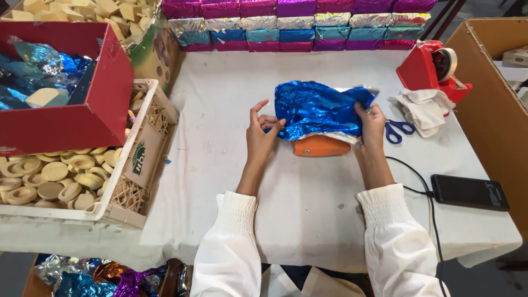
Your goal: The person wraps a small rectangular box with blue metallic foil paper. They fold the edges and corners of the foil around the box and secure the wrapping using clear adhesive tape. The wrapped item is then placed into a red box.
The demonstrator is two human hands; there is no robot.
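Centrally, on the white-clothed counter point(308, 181), a crumpled blue foil sheet point(319, 107) lies over an orange block point(320, 146), just above the frame's middle. Right hand point(371, 125) fingers are closed on the foil's right edge; left hand point(261, 135) pinches its left edge, other fingers spread. Blue-handled scissors point(399, 130) lie right of them.

Bright, even overhead light, soft shadows, sharp focus, slight wide-angle edge bending.

Red tape dispenser point(432, 69), blue-handled scissors point(398, 131), black phone point(469, 192), crate of tan rings point(142, 159), stacked foil-wrapped boxes point(297, 25) on the desk point(308, 198).
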